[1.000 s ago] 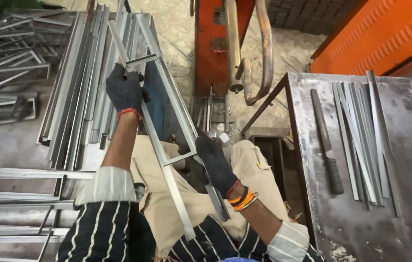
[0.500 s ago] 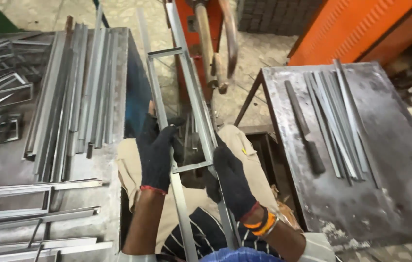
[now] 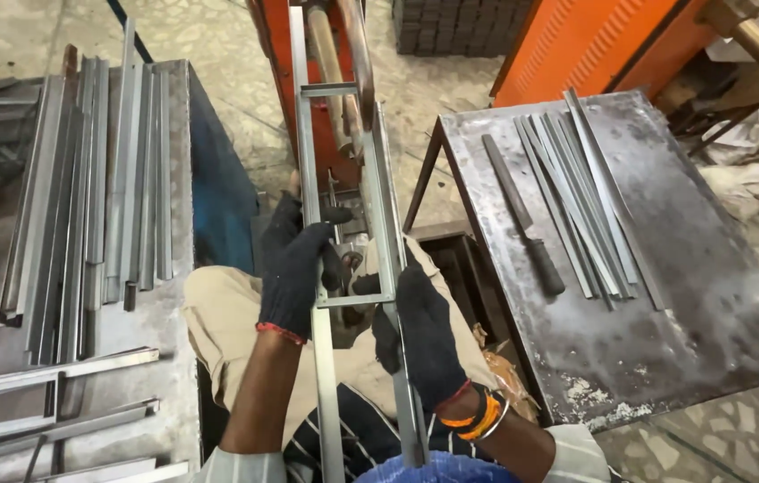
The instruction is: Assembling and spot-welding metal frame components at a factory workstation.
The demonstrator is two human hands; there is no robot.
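left grey steel worktable (image 3: pixel 142 335): long grey angle-iron strips (image 3: pixel 97 192) bundled lengthwise, welded frame pieces (image 3: pixel 48 402) near its front | right stained dark metal table (image 3: pixel 692 295): fanned thin steel strips (image 3: pixel 580 192), dark-handled flat file (image 3: pixel 522 215) just beside them

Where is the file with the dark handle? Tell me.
In the head view, the file lies on the steel table at right, just left of the bundle of metal strips.
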